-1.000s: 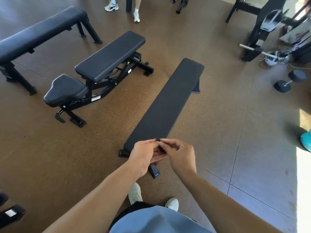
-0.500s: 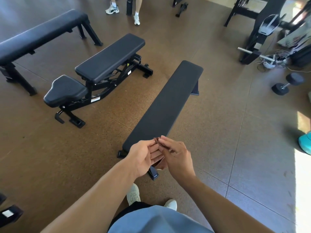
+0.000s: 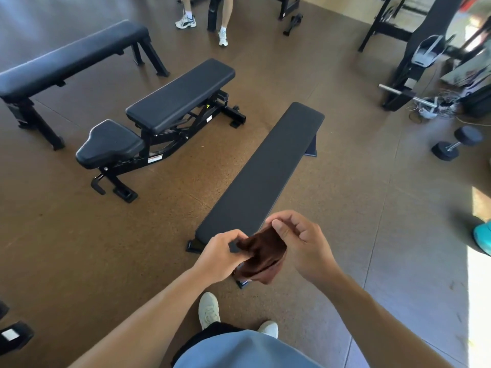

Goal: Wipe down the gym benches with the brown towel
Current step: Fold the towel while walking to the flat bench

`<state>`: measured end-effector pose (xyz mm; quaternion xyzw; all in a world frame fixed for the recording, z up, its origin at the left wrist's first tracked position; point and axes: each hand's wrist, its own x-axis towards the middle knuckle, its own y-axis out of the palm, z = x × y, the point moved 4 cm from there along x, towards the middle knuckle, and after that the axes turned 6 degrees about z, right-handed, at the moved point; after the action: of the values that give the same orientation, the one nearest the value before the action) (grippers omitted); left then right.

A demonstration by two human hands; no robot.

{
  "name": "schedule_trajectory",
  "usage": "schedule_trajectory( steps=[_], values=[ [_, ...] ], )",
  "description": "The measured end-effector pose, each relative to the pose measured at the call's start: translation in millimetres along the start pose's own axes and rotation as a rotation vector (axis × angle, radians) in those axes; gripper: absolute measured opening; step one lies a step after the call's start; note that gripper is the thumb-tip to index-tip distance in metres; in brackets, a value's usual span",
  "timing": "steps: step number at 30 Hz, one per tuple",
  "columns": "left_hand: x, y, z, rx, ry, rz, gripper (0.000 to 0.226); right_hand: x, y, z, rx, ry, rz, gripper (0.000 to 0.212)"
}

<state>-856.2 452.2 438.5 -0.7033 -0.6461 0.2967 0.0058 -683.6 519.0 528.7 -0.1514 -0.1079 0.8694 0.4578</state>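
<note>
Both hands hold the brown towel (image 3: 261, 252) in the air above the near end of the flat bench (image 3: 261, 176), not touching its pad. The left hand (image 3: 220, 254) grips the towel's left side; its fingers (image 3: 235, 239) are curled over the cloth, with the fingertips hidden in the folds. The right hand (image 3: 303, 244) holds the towel's right side: the thumb (image 3: 280, 229) presses down on the upper edge of the cloth, and the remaining fingers are curled, part under the towel and part bent toward the palm. The towel is bunched and hangs in a short fold between the two hands.

The flat bench runs away from the person, up and to the right across the brown floor (image 3: 79, 248). To its left stands an adjustable bench (image 3: 162, 112) with a separate seat pad. Farther left is a second flat bench (image 3: 69, 59) on black legs. A dumbbell (image 3: 457, 144) lies on the floor to the right, well apart from the benches. Another person's legs and white shoes (image 3: 186, 21) show at the top edge. The wearer's own light shoes (image 3: 210, 310) stand just behind the near foot of the flat bench.
</note>
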Motion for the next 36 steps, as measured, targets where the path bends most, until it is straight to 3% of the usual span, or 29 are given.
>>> schedule_trajectory(
  steps=[8, 14, 19, 24, 31, 36],
  values=[
    [-9.4, 8.7, 14.3, 0.163, 0.016, 0.108, 0.015, -2.1, -47.1, -8.6, 0.098, 0.028, -0.215, 0.024],
    [-15.7, -4.8, 26.1, 0.294, -0.003, -0.003, 0.012, -2.2, -70.5, -27.3, 0.118, 0.072, -0.297, 0.024],
    [-14.4, -25.0, 20.4, 0.395, -0.005, 0.014, 0.025, 1.7, -81.3, -41.9, 0.121, 0.110, -0.362, 0.024],
    [-9.2, -47.5, 20.6, 0.282, -0.053, -0.050, 0.037, 8.3, -84.2, -56.6, 0.117, 0.133, -0.381, 0.024],
    [-12.5, -50.5, 14.6, 0.055, -0.012, 0.001, 0.028, 12.5, -90.2, -75.0, 0.128, 0.204, -0.429, 0.022],
    [-7.7, -49.1, 11.8, 0.202, 0.046, 0.000, 0.016, 14.3, -88.2, -72.9, 0.102, 0.232, -0.429, 0.022]
  ],
)
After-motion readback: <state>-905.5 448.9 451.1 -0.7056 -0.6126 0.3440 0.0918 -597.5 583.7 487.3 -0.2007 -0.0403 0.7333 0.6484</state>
